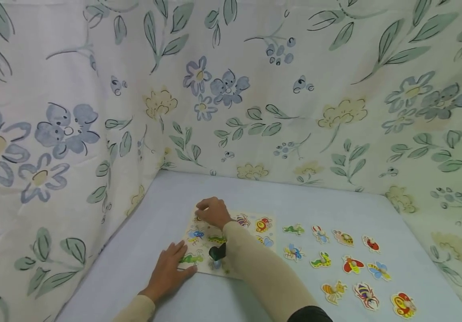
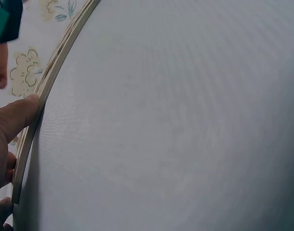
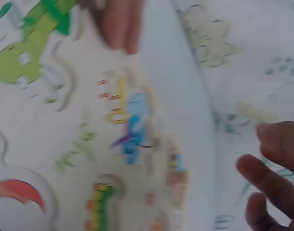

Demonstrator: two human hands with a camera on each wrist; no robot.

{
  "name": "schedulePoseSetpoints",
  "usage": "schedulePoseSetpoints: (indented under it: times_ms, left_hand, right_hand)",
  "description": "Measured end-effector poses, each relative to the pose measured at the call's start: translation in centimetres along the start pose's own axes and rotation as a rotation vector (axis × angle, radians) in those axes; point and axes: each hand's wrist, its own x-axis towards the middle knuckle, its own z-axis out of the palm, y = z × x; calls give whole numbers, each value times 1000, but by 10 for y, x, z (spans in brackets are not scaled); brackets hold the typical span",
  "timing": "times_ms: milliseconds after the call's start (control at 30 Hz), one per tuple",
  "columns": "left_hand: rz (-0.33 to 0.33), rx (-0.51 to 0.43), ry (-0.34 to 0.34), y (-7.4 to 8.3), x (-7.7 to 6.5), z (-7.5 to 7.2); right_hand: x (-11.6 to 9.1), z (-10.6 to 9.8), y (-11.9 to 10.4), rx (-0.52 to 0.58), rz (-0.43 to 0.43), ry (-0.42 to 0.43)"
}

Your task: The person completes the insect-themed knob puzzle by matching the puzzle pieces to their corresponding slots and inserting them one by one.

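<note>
A pale wooden puzzle board (image 1: 198, 264) printed with insects lies on the white table. My left hand (image 1: 168, 270) rests at its lower left corner, fingers extended along the side; in the left wrist view its thumb (image 2: 21, 115) touches the board's edge. My right hand (image 1: 216, 212) is over the board's upper left corner, fingers bent. Nothing shows between its fingers (image 3: 272, 185) in the right wrist view. There, a green insect (image 3: 21, 62), a blue insect (image 3: 134, 127) and a striped caterpillar (image 3: 101, 207) show on the board, somewhat blurred.
Right of the board, several loose insect pieces lie in rows, among them a ladybird (image 1: 371, 243), a green caterpillar (image 1: 321, 260), a bee (image 1: 334, 292) and a spider (image 1: 366, 296). Flowered cloth (image 1: 255, 89) hangs behind and beside the table (image 1: 295, 192).
</note>
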Motion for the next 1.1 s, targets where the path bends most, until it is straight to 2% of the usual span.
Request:
schedulePoseSetpoints:
  times_ms: [100, 233, 433, 567, 700, 933, 1033, 1100]
  left_hand:
    - [-13, 4, -9, 0, -2, -1]
    - [-9, 7, -10, -1, -2, -2]
    - [-19, 17, -30, -4, 0, -4]
    - [-26, 40, -43, -6, 1, -6]
    - [-17, 40, -33, -7, 3, -9]
    - [-14, 41, -9, -8, -1, -8]
    - [-16, 26, -3, -5, 0, -3]
    - [-4, 19, -10, -1, 2, 2]
  right_hand:
    - [-10, -19, -12, 21, 3, -52]
    - [-23, -44, -21, 13, -18, -52]
    - [-50, -84, -36, -29, -150, 39]
    - [-73, -109, -45, 1, -238, 129]
    - [-96, -131, -51, 43, -291, 217]
    - [-133, -162, -52, 76, -359, 295]
    - [-153, -175, -46, 82, -362, 337]
    - [-170, -185, -40, 65, -335, 385]
